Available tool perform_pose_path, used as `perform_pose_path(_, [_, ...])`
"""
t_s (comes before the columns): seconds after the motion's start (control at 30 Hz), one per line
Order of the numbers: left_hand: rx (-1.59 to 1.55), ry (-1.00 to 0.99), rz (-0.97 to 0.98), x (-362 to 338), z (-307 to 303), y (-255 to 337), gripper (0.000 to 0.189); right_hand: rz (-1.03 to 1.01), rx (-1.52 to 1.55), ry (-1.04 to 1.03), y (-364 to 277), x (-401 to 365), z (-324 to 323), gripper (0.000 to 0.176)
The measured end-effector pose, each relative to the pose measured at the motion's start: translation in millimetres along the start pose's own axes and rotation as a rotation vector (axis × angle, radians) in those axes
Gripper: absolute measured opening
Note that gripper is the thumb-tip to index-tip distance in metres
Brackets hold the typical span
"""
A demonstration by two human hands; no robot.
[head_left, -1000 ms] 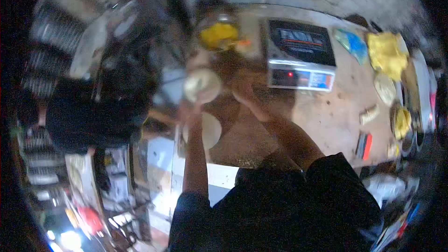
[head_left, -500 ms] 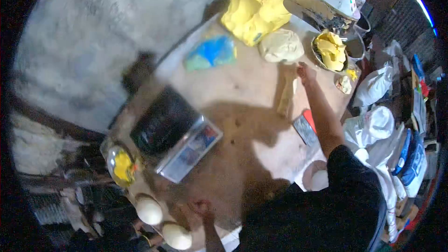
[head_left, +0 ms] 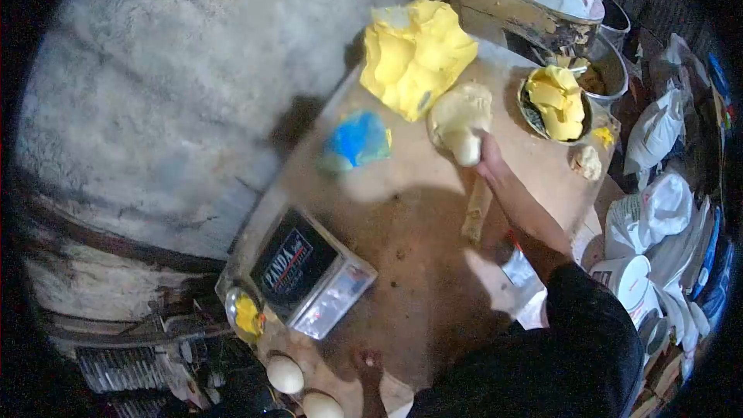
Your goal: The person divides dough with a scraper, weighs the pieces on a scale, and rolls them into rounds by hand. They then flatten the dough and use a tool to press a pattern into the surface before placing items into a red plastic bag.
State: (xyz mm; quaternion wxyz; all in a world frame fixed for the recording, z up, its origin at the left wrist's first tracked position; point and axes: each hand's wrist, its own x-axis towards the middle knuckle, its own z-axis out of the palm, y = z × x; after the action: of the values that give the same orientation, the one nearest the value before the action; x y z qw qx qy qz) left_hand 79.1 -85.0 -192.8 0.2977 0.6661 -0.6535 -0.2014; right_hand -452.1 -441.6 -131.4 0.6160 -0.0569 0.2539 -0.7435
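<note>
My right hand (head_left: pixel 489 156) is closed on the near end of a pale dough lump (head_left: pixel 462 112), where a rounded piece sticks out toward me. Just below that hand lies a long, narrow tan strip (head_left: pixel 476 213). My left hand (head_left: pixel 368 359) is low in the view over the shadowed table, dim and blurred, so its fingers cannot be made out. Behind the dough rests a big yellow mass (head_left: pixel 418 54). To the dough's right is a bowl (head_left: pixel 532 118) of yellow lumps (head_left: pixel 559 102).
A black PANDA box (head_left: pixel 294 267) with a clear-lidded container (head_left: pixel 334 300) stands at left. Nearby are a small dish of yellow stuff (head_left: pixel 248 314) and two pale round balls (head_left: pixel 285 375). A blue bag (head_left: pixel 360 139) lies near the wall; a scraper (head_left: pixel 520 269) lies by my right arm.
My right hand has moved onto the dough and taken hold of its near end, which now sticks out. The camera view has shifted, so table objects appear lower.
</note>
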Motion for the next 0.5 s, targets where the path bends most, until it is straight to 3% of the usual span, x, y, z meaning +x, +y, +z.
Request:
perform_pose_path(0.07, [-0.181, -0.011, -0.178, 36, -11, 10, 0.037, -0.014, -0.054, 0.092, -7, 5, 67, 0.037])
perform_pose_path(0.1, [-0.18, -0.011, -0.225, 56, -20, 31, 0.034, 0.019, 0.106, 0.056, -11, 3, 100, 0.025])
perform_pose_path(0.13, [0.0, 0.004, -0.192, 70, -36, 77, 0.033, -0.011, 0.08, 0.081, -18, -24, 141, 0.02])
perform_pose_path(0.2, [-0.107, 0.026, -0.118, 65, -49, 109, 0.032, -0.113, 0.104, -0.043, -23, -90, 196, 0.015])
perform_pose_path(0.23, [-0.215, 0.061, -0.047, 58, -52, 114, 0.034, -0.057, 0.12, -0.097, -16, -108, 200, 0.01])
perform_pose_path(0.27, [-0.222, 0.068, -0.05, 49, -50, 107, 0.034, -0.038, 0.181, -0.168, -10, -142, 205, 0.014])
perform_pose_path(0.33, [-0.554, 0.142, -0.106, 10, -37, 85, 0.03, 0.034, 0.229, -0.252, 13, -218, 195, 0.02])
perform_pose_path(0.5, [-0.693, 0.028, -0.168, -99, -33, 110, 0.026, 0.396, 0.162, -0.156, 96, -415, 96, 0.031])
